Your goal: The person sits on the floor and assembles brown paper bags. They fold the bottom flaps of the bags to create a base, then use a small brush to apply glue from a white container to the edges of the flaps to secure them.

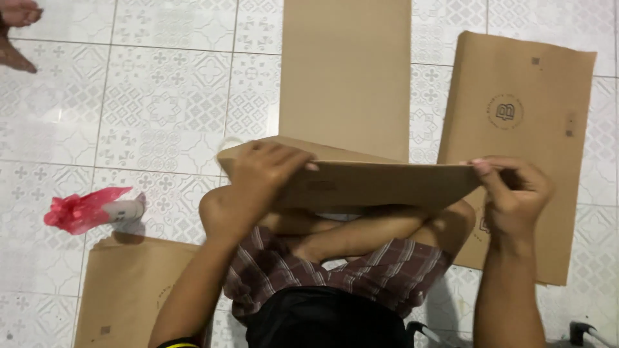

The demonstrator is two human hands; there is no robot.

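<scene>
I hold a flat brown cardboard piece (380, 183) edge-on above my crossed legs. My left hand (255, 180) grips its left end, fingers curled over the top face. Its right corner is pinched between the fingers and thumb of my right hand (512, 193). The piece lies nearly level, so I mostly see its thin front side. I sit on a white patterned tile floor (161, 109) in plaid shorts.
A long brown cardboard sheet (345, 71) lies on the floor ahead. Another with a round printed mark (522, 129) lies at right, a third (126, 293) at lower left. A red plastic bag on a white roll (90, 209) rests at left. Another person's foot (16, 32) shows top left.
</scene>
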